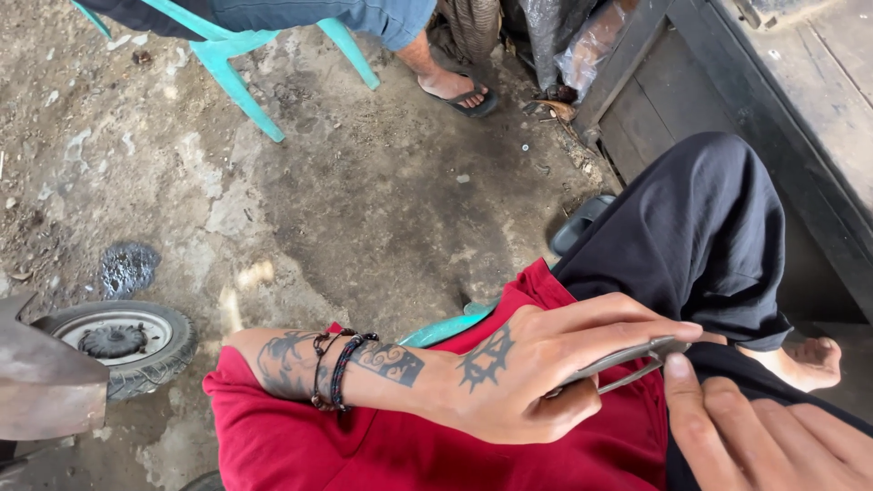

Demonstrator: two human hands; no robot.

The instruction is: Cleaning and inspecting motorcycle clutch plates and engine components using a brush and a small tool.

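Hands meet low in the view, over the person's lap. The left hand [523,368], with a dark tattoo on its back and beaded bracelets [335,373] on the wrist, is closed on a thin grey metal tool [627,362]. Its fingers are curled around the rear part of the tool, and the index finger lies stretched along the top. The tool looks like a pair of flat blades or a clip, pointing to the right, with a narrow gap between its two strips. I cannot tell exactly what kind of tool it is.

The right hand [764,432] comes in from the bottom right corner. Its thumb tip touches the front end of the tool, just under the left index fingertip. The other fingers of this hand are loosely bent and hold nothing that I can see.

Under both hands is a red cloth [364,450] on the lap, and beside it the black trousers [700,227] of the raised knee. A bare foot [805,362] rests on the ground at the right.

On the dirty concrete floor [364,200], at the left, lies a small wheel [123,341] with a rubber tyre, partly behind a rusty metal piece [41,382]. At the top, another person sits on a turquoise plastic chair [232,68]; only a leg and a foot in a sandal [459,91] are visible. Dark wooden boards [800,100] fill the top right corner
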